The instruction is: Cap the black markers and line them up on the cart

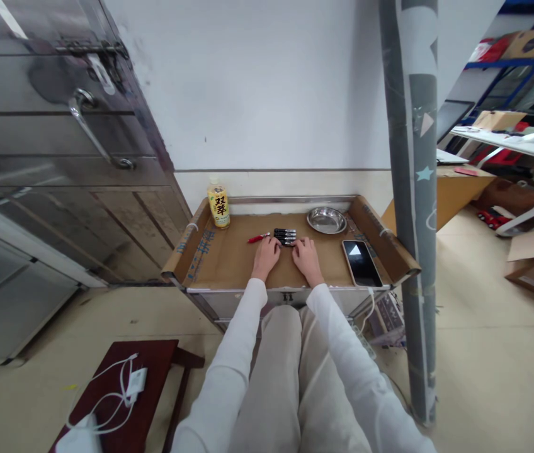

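Observation:
Several black pens (pixel 285 234) lie side by side in a neat stack of rows on the cardboard-lined tabletop (pixel 233 264). My left hand (pixel 266 254) is at their left end, its fingers bent and closed on the end of the nearest pen. At the opposite end, my right hand (pixel 307 257) has its fingertips closed on the same pen. The fingers partly hide the pen ends. Just beyond my left hand, a red pen (pixel 258 238) lies slightly tilted, apart from the black ones.
A yellow-labelled bottle (pixel 220 204) stands at the back left. On the right are a round metal dish (pixel 327 220) and a phone (pixel 362 263) with a white cable. Raised cardboard sides (pixel 385 236) edge the table. A grey patterned roll (pixel 418 207) stands by its right side.

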### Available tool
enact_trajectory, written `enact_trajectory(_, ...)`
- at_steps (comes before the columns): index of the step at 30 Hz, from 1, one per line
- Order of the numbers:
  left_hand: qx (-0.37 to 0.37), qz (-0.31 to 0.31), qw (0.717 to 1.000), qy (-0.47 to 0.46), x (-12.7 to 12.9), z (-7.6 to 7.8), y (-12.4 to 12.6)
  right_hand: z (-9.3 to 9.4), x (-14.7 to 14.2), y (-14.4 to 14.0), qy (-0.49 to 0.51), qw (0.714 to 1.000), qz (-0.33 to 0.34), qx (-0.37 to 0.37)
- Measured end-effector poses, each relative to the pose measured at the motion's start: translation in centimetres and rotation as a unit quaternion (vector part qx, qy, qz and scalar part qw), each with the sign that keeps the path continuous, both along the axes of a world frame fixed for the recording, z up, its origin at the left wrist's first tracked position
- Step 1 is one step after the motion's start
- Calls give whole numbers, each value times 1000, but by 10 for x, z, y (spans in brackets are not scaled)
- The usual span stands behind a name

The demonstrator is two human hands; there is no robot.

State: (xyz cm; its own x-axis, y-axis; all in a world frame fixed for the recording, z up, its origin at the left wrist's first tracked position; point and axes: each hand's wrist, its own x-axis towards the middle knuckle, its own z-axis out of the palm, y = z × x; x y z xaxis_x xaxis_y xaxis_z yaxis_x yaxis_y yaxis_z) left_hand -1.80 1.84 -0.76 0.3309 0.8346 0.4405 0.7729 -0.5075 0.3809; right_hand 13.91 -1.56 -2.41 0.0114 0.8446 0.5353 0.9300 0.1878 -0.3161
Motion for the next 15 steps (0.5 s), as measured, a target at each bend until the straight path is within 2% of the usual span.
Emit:
enact_trajectory(9,-28,-38,999,7,-1,-1,2,0,-1,0,-23,999,-31,-28)
enact_trajectory(15,-32,-59,998,1,-2,3,0,-1,0,-1,-23,1000,-11,-17)
